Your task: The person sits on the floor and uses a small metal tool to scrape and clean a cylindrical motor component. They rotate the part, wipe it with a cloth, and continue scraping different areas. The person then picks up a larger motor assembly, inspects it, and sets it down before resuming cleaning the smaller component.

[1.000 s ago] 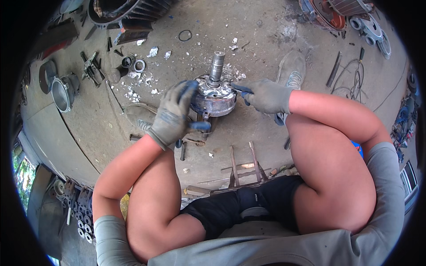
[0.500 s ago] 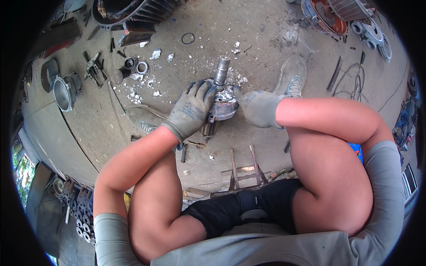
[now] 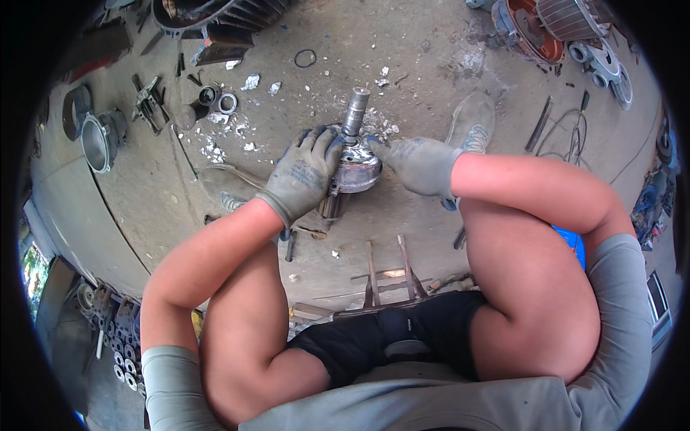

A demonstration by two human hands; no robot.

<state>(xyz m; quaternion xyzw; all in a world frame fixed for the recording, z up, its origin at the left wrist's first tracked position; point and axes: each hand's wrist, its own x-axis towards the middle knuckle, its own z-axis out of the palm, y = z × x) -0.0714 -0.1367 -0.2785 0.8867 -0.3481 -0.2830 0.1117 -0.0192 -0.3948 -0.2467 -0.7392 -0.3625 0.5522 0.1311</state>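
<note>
A round metal housing with a thick steel shaft [image 3: 357, 108] sticking up from it stands on the floor between my feet. Its upper face [image 3: 359, 152] is shiny, and the lower body is darker. My left hand [image 3: 305, 169], in a grey-green work glove with dark fingertips, is wrapped against the housing's left side, fingertips close to the shaft's base. From the right, my gloved right hand [image 3: 417, 164] reaches in with its forefinger stretched to the housing's upper right edge, at or touching it. The right hand's other fingers are mostly hidden behind the glove's back.
Silvery flakes [image 3: 213, 151] and a metal ring [image 3: 227, 103] lie left of the housing. Farther left are a puller-like tool [image 3: 149, 103] and a hollow round casing [image 3: 97, 142]. A looped cable [image 3: 575, 136] lies at right. Two wooden-handled tools [image 3: 406, 258] are near my lap.
My right forefinger has shifted slightly left and up, onto or nearer the housing's top beside the shaft. My left hand stays on the housing. The whole view has shifted a little.
</note>
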